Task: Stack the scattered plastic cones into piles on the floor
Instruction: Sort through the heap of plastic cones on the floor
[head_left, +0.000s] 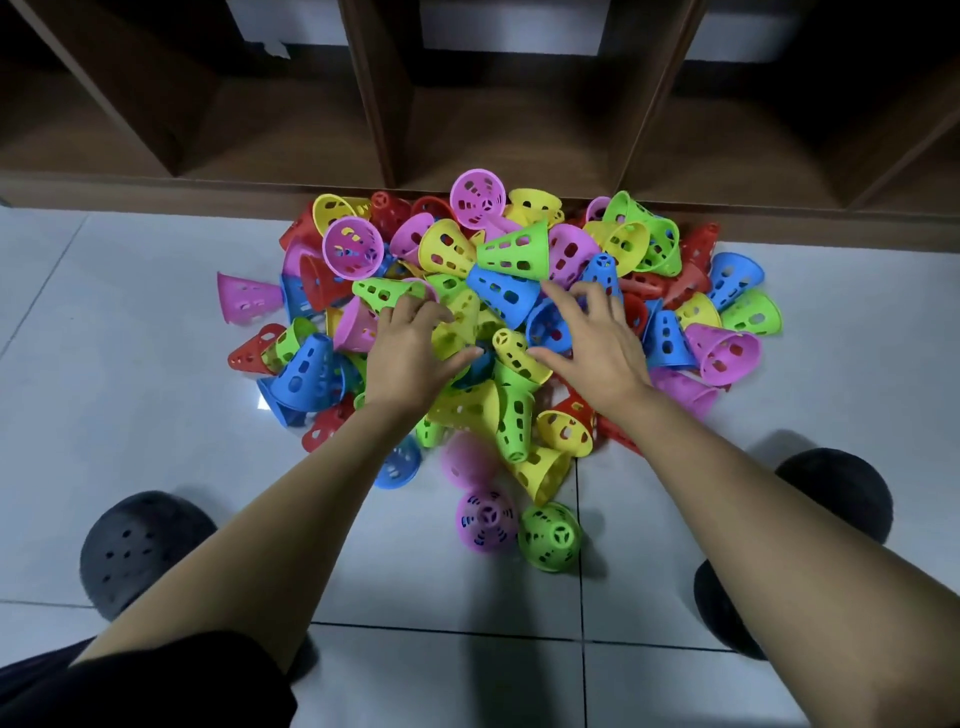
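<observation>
A loose heap of perforated plastic cones in pink, yellow, green, blue and red lies on the tiled floor against a wooden shelf unit. My left hand rests on the heap's middle with fingers spread and relaxed over a yellow cone. My right hand lies beside it, fingers spread over blue cones, thumb touching a small yellow cone. Neither hand grips a cone. A pink cone and a green cone stand apart at the heap's near side.
The dark wooden shelf unit with open compartments stands behind the heap. My two dark slippers, the left slipper and the right slipper, flank the near floor. Bare grey tiles stretch left and right of the heap.
</observation>
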